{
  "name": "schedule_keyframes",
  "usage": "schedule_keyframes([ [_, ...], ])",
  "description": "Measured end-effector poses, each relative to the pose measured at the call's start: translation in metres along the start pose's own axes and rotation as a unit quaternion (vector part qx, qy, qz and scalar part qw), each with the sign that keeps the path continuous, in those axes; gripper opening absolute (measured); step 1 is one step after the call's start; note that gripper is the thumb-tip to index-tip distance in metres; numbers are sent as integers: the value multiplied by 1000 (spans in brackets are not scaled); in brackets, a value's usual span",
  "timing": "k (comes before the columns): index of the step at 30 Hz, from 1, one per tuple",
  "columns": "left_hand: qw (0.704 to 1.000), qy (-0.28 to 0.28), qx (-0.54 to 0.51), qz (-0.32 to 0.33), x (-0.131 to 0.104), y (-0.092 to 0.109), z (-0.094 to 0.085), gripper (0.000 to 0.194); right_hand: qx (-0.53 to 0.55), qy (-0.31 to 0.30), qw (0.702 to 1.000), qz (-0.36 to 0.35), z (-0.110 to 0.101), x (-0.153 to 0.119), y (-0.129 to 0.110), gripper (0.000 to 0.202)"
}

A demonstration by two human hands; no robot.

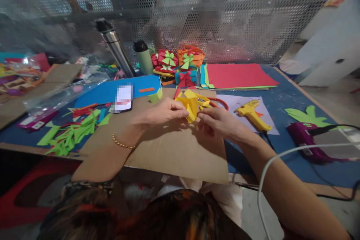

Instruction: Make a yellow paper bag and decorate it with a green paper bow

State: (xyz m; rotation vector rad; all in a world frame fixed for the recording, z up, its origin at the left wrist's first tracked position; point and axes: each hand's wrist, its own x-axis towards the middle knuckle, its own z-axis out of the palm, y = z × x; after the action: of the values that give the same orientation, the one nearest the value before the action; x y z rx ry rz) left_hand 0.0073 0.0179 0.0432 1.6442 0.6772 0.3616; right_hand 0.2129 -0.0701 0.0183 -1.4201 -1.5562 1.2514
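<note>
A small yellow folded paper piece (191, 108) is held above the cardboard sheet (171, 153). My left hand (165, 112) pinches its left side between thumb and fingers. On the other side, my right hand (215, 120) has its fingers closed together at the paper's right edge; the exact contact of those fingertips is hard to make out. Just behind lie scissors with red-orange handles (221, 102), partly covered by yellow paper strips (203, 100). Close to my left hand stands a light green folded paper piece (155, 96).
A yellow glue gun (253, 115) rests on white paper at right, beside a purple box (306, 142) with cables. Green paper strips (74, 129) and a phone (123, 97) lie left. Behind are two flasks (116, 47), finished paper boxes (185, 62) and red sheets (239, 75).
</note>
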Motion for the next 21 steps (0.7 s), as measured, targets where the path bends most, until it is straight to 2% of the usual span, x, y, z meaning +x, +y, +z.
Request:
schedule_keyframes([
  [3, 998, 16, -52, -5, -2, -4, 10, 32, 127, -19, 992, 6, 4, 3, 4, 9],
  [5, 996, 34, -78, -13, -3, -5, 15, 30, 166, -27, 986, -3, 7, 5, 5, 14],
  [9, 994, 56, -95, -9, -1, -2, 18, 29, 197, -11, 980, -12, 13, 7, 6, 17],
  [13, 997, 42, -71, 9, 2, -2, 16, 33, 231, 14, 973, -3, 14, 11, 6, 21],
  [17, 997, 27, -62, 28, 4, -8, 13, 35, 264, 11, 965, 2, 16, 13, 6, 13],
  [21, 998, 40, -57, 10, 5, -10, 12, 30, 290, 25, 957, 10, 22, 14, 8, 10],
])
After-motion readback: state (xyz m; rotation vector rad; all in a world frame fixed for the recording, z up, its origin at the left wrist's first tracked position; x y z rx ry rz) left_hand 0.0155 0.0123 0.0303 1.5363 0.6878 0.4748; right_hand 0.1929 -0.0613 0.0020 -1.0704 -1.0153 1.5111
